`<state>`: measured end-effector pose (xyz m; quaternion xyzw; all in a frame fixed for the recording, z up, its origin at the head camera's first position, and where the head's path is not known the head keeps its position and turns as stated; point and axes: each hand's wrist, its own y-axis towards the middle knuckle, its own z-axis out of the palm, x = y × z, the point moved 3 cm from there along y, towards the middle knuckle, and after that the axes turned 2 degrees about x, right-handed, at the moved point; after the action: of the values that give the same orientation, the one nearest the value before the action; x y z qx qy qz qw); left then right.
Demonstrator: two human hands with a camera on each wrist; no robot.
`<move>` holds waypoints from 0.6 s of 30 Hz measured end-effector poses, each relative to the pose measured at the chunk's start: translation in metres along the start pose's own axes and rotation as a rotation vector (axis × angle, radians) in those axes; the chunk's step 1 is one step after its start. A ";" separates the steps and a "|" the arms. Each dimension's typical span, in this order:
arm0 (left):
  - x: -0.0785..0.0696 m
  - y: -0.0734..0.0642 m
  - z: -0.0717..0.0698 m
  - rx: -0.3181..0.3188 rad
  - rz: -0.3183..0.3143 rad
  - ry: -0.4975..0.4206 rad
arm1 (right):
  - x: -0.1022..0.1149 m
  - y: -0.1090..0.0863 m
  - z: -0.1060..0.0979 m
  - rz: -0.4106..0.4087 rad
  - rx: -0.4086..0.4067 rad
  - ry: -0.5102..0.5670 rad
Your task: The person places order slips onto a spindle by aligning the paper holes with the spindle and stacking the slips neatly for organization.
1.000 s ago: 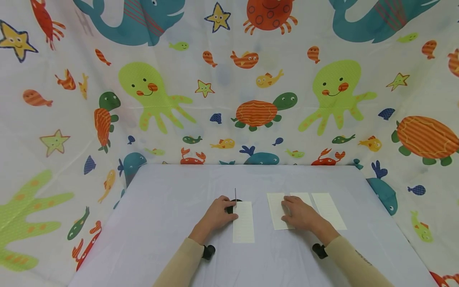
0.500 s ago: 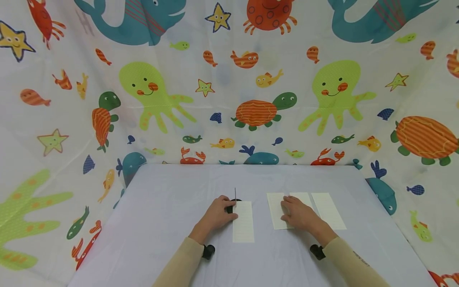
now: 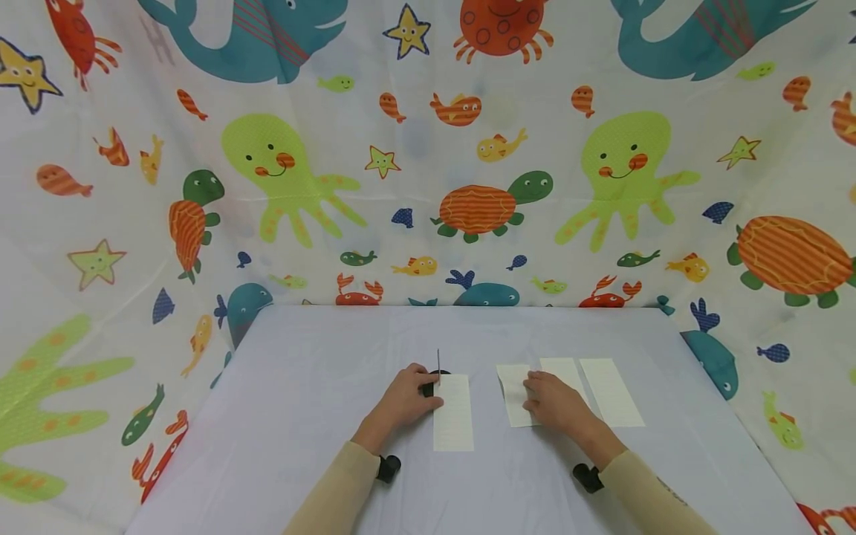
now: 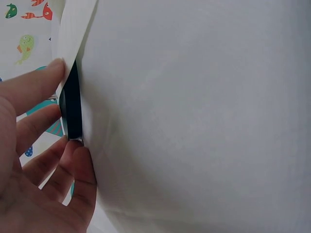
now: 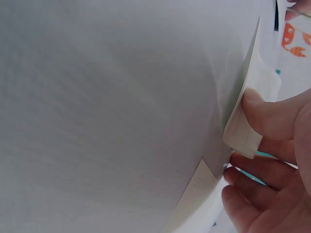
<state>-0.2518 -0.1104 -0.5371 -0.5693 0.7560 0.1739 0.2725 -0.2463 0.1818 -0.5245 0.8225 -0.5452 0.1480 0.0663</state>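
Observation:
My left hand (image 3: 403, 397) grips the round black base of a bill spike (image 4: 73, 107), whose thin rod stands upright in the head view. Its thumb lies on a lined paper slip (image 3: 453, 416) that overlaps the base and extends toward me. To the right, my right hand (image 3: 560, 401) pinches another lined paper slip (image 3: 512, 397), with the thumb on its face. In the right wrist view this slip (image 5: 265, 85) is bent and its edge stands up off the table. The fingers cover part of its right side.
Two more paper slips lie to the right: one partly behind the right hand, the other the rightmost slip (image 3: 611, 392). A white cloth covers the table (image 3: 321, 371). Behind it hangs a curtain (image 3: 414, 163) printed with sea animals.
My right hand has shifted slightly, and the slip under it has bent, its left edge and far end coming up. The left hand and bill spike have stayed put.

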 end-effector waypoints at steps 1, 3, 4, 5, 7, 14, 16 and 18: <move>0.000 0.000 0.000 0.001 -0.003 0.002 | 0.001 -0.001 0.000 0.001 -0.009 0.007; 0.000 0.001 0.000 0.002 -0.009 0.006 | 0.001 -0.003 0.001 0.002 -0.029 0.013; 0.000 0.001 0.000 0.003 -0.011 0.005 | 0.001 -0.003 0.001 -0.001 -0.040 0.011; -0.001 0.001 -0.001 0.004 -0.011 0.005 | 0.001 -0.004 0.002 0.001 -0.052 0.014; -0.003 0.000 -0.002 0.008 -0.009 -0.006 | 0.002 -0.005 0.002 0.004 -0.076 0.013; -0.006 -0.002 -0.005 0.013 -0.015 -0.013 | 0.005 -0.005 0.001 0.047 -0.116 0.040; -0.005 -0.002 -0.004 0.010 -0.017 -0.007 | 0.005 -0.004 0.002 0.065 -0.105 0.071; -0.005 -0.002 -0.004 0.008 -0.016 -0.009 | 0.004 -0.003 0.003 0.085 -0.091 0.124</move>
<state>-0.2493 -0.1098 -0.5311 -0.5736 0.7508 0.1712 0.2793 -0.2415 0.1782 -0.5261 0.7839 -0.5807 0.1764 0.1310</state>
